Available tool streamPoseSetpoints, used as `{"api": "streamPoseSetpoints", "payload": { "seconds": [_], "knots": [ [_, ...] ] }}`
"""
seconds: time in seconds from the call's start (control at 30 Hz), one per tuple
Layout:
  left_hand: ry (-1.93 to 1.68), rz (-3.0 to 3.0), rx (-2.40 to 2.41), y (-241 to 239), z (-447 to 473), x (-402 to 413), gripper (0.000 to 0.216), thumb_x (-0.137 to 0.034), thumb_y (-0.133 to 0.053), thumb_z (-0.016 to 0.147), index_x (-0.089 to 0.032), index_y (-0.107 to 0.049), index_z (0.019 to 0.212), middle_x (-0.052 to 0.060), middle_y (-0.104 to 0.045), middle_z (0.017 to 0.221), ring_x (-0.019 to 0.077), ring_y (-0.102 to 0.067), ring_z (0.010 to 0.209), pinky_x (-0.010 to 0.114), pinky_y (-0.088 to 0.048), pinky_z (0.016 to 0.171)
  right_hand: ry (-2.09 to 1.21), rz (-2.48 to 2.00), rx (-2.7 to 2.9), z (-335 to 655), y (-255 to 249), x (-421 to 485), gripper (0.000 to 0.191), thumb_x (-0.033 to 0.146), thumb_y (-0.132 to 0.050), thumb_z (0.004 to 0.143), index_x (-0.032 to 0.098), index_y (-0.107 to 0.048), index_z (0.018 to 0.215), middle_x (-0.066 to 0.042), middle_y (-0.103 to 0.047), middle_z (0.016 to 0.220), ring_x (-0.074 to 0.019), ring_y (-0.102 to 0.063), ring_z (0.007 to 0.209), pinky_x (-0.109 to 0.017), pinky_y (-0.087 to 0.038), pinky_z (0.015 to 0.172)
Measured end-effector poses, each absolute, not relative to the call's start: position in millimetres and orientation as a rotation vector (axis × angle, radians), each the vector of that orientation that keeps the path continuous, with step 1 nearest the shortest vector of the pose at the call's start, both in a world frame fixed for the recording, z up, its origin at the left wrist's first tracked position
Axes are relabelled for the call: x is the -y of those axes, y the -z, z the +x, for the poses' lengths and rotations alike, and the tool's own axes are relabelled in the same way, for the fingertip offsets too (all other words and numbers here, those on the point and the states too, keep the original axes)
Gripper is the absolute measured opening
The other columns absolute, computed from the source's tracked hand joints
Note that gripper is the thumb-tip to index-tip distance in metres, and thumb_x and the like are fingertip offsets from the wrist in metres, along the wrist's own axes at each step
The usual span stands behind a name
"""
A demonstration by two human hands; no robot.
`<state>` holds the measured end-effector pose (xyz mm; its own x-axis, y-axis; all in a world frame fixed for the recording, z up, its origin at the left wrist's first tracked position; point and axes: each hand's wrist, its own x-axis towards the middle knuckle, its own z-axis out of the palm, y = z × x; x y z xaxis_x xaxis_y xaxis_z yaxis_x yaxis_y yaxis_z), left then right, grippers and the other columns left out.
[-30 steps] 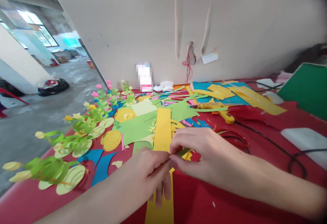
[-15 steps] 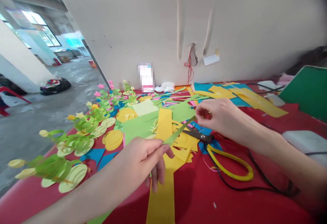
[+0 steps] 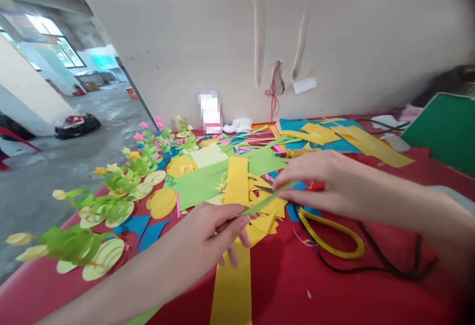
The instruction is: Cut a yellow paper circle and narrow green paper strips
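Note:
A narrow green paper strip [image 3: 262, 203] is stretched between my two hands. My left hand [image 3: 222, 228] pinches its near end between thumb and fingers. Farther right, my right hand [image 3: 309, 179] has its thumb and fingers closed on the strip's other end. Under the hands lie a long yellow paper band [image 3: 237, 179] and cut yellow scraps [image 3: 265, 223]. Scissors with a yellow handle [image 3: 351, 253] rest beneath my right hand, which hides most of their blades. Green paper sheets [image 3: 200, 186] are spread behind my left hand.
Curled green paper plants [image 3: 107, 206] on round bases line the table's left side. A blurred phone-like screen [image 3: 210, 112] leans against the pale board [image 3: 193, 43]. A black cable [image 3: 356, 273] runs over the red table [image 3: 297, 285]. A green panel [image 3: 441, 132] stands at right.
My right hand has turned palm-down and moved slightly lower along the strip, covering more of the scissors. My left hand keeps its pinch nearly in place. The view has shifted a little.

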<state>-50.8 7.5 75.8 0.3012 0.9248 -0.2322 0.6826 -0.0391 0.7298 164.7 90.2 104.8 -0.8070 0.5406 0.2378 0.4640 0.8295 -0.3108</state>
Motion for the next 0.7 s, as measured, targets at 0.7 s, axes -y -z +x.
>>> {"api": "streamPoseSetpoints", "payload": {
  "seconds": [0.7],
  "knots": [
    [-0.368,1.816,-1.471,-70.5,-49.8,-9.4,0.033,-0.029,-0.035,0.087,-0.023,-0.055,0.113,0.004,-0.065,0.1,0.0189,-0.062,0.083,0.024,-0.05,0.062,-0.063,-0.831,2.83,143.1,-90.6,-55.5,0.018,0.007,-0.05,0.076,0.018,-0.057,0.062,0.0,-0.058,0.058,-0.0126,-0.052,0.05,-0.025,-0.027,0.047]
  ]
}}
